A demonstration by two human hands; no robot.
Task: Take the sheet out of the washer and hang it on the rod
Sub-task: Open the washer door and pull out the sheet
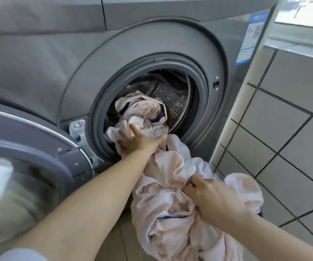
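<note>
While both hands, left (138, 142) and right (206, 193), clutch the sheet (170, 213), its tail in the washer (151, 40) could snag on the seal (199, 76).

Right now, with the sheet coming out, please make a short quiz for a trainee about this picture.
1. True or false: the whole sheet is already outside the washer.
2. Which hand grips the bunched cloth below the opening?
3. The door is: A) closed B) open, at the left C) removed.

Key:
1. False; part lies in the drum.
2. The right hand; the left hand takes cloth at the rubber seal.
3. B
</note>
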